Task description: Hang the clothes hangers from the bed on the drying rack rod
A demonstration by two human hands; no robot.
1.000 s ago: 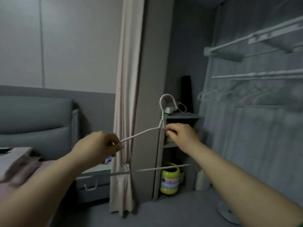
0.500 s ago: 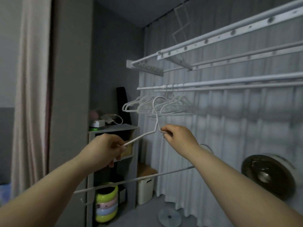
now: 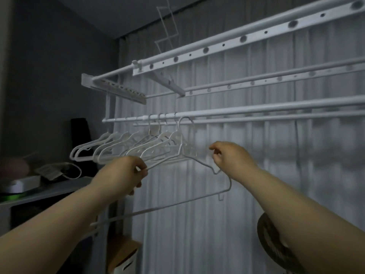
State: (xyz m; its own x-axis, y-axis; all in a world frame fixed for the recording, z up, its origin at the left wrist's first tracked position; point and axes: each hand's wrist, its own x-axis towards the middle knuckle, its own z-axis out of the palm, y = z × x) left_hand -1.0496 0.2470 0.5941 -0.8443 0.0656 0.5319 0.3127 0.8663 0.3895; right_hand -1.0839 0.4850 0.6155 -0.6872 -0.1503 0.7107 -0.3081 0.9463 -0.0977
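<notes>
Seen from the wearer's head in a dim room, two bare arms reach up towards a white drying rack rod (image 3: pixel 256 110) in front of a pale curtain (image 3: pixel 276 184). The left hand (image 3: pixel 126 175) grips one shoulder of a white clothes hanger (image 3: pixel 199 162), fingers curled round the wire. The right hand (image 3: pixel 231 157) is curled just above the other shoulder; whether it holds the wire is unclear. The hanger's hook is level with the rod, beside a row of hangers (image 3: pixel 122 147) already hanging there.
</notes>
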